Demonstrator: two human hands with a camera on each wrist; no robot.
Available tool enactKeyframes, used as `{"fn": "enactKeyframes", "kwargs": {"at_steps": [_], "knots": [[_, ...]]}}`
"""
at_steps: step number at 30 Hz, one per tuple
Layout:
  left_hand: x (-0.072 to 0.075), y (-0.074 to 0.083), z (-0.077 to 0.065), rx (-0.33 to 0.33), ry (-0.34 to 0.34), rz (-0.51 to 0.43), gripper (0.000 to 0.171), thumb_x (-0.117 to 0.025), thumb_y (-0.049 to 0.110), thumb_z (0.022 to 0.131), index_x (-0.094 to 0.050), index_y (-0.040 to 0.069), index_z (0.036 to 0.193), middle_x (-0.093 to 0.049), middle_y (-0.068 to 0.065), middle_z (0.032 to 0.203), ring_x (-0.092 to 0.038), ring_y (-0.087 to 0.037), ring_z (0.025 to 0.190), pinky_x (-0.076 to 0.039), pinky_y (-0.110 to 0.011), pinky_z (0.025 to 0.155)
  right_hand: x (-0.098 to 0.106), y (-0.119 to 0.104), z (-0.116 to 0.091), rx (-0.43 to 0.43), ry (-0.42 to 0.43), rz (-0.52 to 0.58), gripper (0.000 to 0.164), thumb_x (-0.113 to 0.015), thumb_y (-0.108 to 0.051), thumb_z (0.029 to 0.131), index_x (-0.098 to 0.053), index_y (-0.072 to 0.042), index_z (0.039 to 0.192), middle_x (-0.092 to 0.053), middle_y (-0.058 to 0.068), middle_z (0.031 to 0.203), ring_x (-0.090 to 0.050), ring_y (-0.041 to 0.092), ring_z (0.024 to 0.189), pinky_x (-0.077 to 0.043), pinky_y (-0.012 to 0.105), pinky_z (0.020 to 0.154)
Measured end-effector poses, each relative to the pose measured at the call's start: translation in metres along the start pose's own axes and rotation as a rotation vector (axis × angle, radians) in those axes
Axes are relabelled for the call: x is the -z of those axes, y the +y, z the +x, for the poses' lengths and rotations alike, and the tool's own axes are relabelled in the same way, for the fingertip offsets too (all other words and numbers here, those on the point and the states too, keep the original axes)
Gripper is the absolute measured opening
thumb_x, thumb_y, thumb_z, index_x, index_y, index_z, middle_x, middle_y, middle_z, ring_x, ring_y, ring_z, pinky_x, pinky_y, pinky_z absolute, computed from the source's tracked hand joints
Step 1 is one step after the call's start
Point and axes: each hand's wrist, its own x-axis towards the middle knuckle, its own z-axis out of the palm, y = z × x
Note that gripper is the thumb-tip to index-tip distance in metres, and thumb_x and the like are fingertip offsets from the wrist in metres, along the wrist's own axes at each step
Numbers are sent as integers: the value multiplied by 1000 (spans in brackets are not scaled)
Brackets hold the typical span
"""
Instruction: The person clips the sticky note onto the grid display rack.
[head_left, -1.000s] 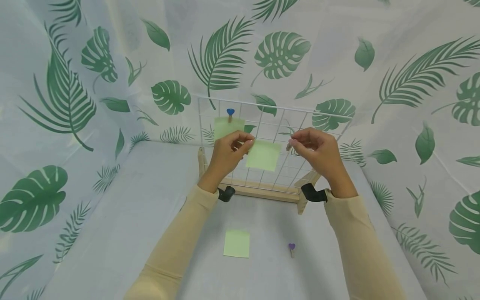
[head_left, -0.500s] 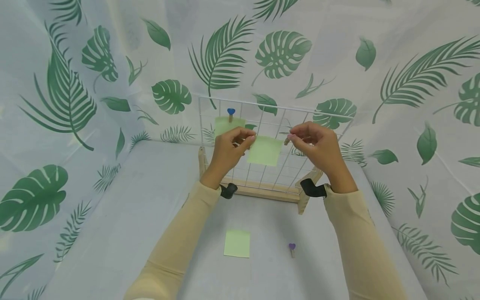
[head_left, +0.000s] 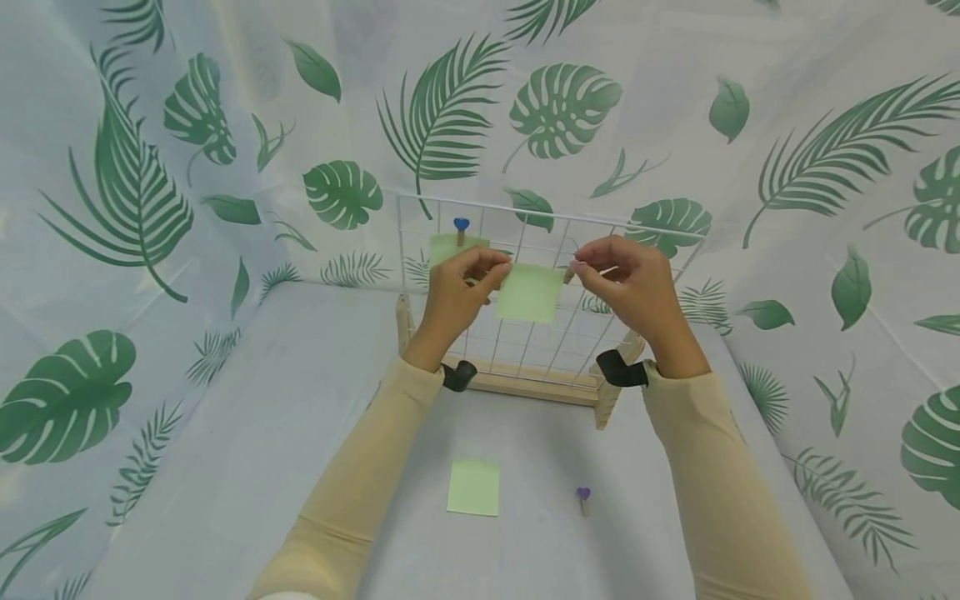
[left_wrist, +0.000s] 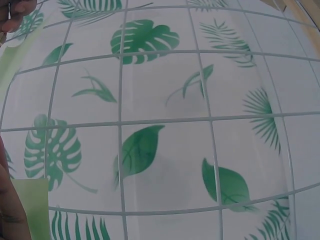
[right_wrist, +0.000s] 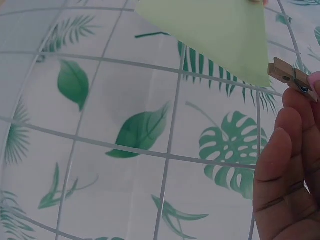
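Observation:
In the head view my left hand pinches a pale green sticky note by its upper left corner, in front of a white wire grid. My right hand pinches a small wooden clothespin between thumb and fingers. Its tip is close to the note's right edge in the right wrist view; whether they touch I cannot tell. A second green note hangs at the grid's upper left under a clothespin with a blue heart, partly hidden by my left hand.
A wooden base carries the grid on the table. Nearer to me lie a green sticky note pad and a clothespin with a purple heart. Leaf-patterned cloth stands behind and at both sides.
Both hands have risen slightly, and the held note has gone up with them. The right hand has also shifted a little left, bringing its clothespin closer to the note.

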Motion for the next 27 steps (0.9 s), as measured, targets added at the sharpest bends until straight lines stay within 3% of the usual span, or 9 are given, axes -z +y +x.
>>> {"fn": "enactKeyframes", "kwargs": {"at_steps": [10, 18, 27], "knots": [[-1, 2, 5, 24, 8, -58, 16, -73, 11, 105, -76, -2, 113, -76, -15, 99, -73, -38, 85, -62, -27, 64, -1, -5, 4, -28, 12, -17, 13, -75, -2, 100, -75, 7, 109, -78, 23, 105, -65, -6, 87, -53, 9, 80], [-3, 5, 6, 56, 28, -56, 17, -73, 13, 105, -76, -1, 114, -77, -15, 101, -72, -25, 84, -62, -27, 64, -1, -8, 9, -31, 19, -16, 12, -75, -2, 100, -75, 7, 107, -77, 22, 105, -64, -4, 87, -52, 10, 79], [-5, 5, 8, 78, 52, -52, 18, -73, 14, 105, -76, -1, 114, -77, -14, 100, -73, -23, 83, -63, -26, 64, -3, -8, 13, -36, 9, -41, 9, -76, -2, 100, -77, 5, 105, -77, 20, 102, -64, -2, 81, -52, 12, 69]]}}
